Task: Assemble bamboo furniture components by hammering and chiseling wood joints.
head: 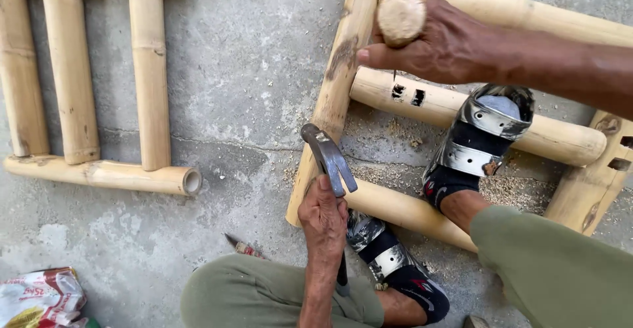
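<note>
Cracked grey concrete floor [250,58], sawdust-strewn

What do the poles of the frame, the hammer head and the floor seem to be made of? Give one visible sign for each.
Poles of the frame: bamboo, pale yellow and smooth, with ringed nodes; a similar pole at left shows a hollow end.
Hammer head: probably steel, dull grey with a worn sheen.
Floor: likely concrete, grey, rough and mottled, dusted with sawdust.
</note>
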